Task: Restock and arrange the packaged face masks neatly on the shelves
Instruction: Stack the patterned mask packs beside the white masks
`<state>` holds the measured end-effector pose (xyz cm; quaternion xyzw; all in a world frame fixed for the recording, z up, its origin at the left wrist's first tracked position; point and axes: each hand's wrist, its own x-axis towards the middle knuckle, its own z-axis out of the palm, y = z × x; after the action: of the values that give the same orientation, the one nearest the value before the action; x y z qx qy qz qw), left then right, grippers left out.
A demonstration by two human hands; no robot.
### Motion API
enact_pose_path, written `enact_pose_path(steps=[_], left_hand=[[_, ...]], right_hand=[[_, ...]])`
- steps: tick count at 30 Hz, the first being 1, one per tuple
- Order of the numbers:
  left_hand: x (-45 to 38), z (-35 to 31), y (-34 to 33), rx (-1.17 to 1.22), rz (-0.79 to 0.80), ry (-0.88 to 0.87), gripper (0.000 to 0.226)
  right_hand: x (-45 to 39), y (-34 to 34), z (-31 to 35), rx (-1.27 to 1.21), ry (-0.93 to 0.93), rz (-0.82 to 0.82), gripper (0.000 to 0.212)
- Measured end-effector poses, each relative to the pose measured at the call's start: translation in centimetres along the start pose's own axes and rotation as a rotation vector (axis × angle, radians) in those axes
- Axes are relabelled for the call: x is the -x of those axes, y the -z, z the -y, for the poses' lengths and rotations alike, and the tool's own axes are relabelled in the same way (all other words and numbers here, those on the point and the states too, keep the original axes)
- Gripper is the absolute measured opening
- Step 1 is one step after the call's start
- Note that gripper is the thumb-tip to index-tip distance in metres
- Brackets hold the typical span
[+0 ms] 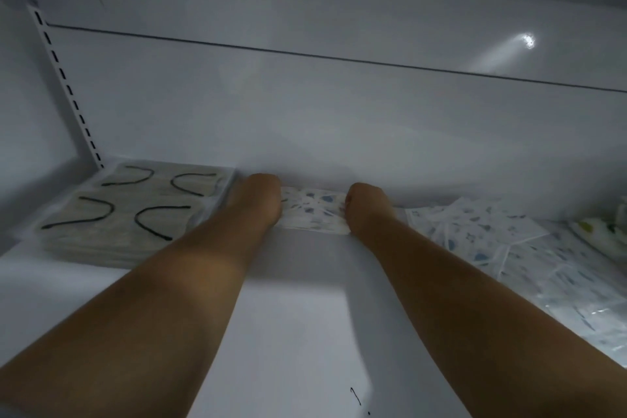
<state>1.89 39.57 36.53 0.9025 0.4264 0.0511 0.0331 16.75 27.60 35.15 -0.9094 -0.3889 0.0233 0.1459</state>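
A pack of face masks (312,210), white with a blue pattern in clear wrap, is lying flat at the back of the white shelf (298,316), close against the rear wall. To its left, a stack of beige mask packs (132,210) with black ear loops is sitting flat and squared in the shelf's left rear corner. To its right, loose blue-patterned mask packs (502,248) are lying overlapped and skewed along the shelf's right side.

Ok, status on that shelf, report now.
Both hands, left hand and right hand, grip the patterned mask stack at the shelf's back. Beige mask packs beside it, left. Loose patterned packs piled untidily right.
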Motion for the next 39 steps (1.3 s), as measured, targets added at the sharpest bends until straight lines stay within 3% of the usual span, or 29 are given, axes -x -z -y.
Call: enact_pose_path(steps=[10, 17, 21, 27, 31, 34, 39], left_hand=[[1.2, -0.5, 1.5, -0.096, -0.059, -0.087, 0.036], [5.6, -2.6, 1.3, 0.235, -0.201, -0.303, 0.024], [8.6, -4.7, 1.2, 0.290, -0.179, -0.376, 0.023], [10.7, -7.7, 1.2, 0.412, -0.030, -0.356, 0.017], [11.8, -11.6, 0.4, 0.619, 0.141, -0.306, 0.025], [11.8, -14.9, -0.4, 0.685, 0.224, -0.251, 0.042], [10.3, -19.3, -0.8, 0.767, 0.200, -0.017, 0.046]], right_hand=[[0.8, 1.5, 0.3, 0.092, -0.005, 0.011, 0.026], [5.2, 4.9, -1.4, 0.094, -0.035, -0.141, 0.021], [8.4, 5.9, -3.6, 0.081, 0.003, -0.233, 0.022], [10.7, 7.7, -7.2, 0.088, 0.000, -0.274, 0.027], [11.0, 8.8, -12.3, 0.270, -0.115, -0.062, 0.055], [11.5, 8.6, -14.8, 0.189, -0.097, 0.097, 0.061], [11.7, 8.9, -16.4, -0.028, 0.077, 0.029, 0.059]])
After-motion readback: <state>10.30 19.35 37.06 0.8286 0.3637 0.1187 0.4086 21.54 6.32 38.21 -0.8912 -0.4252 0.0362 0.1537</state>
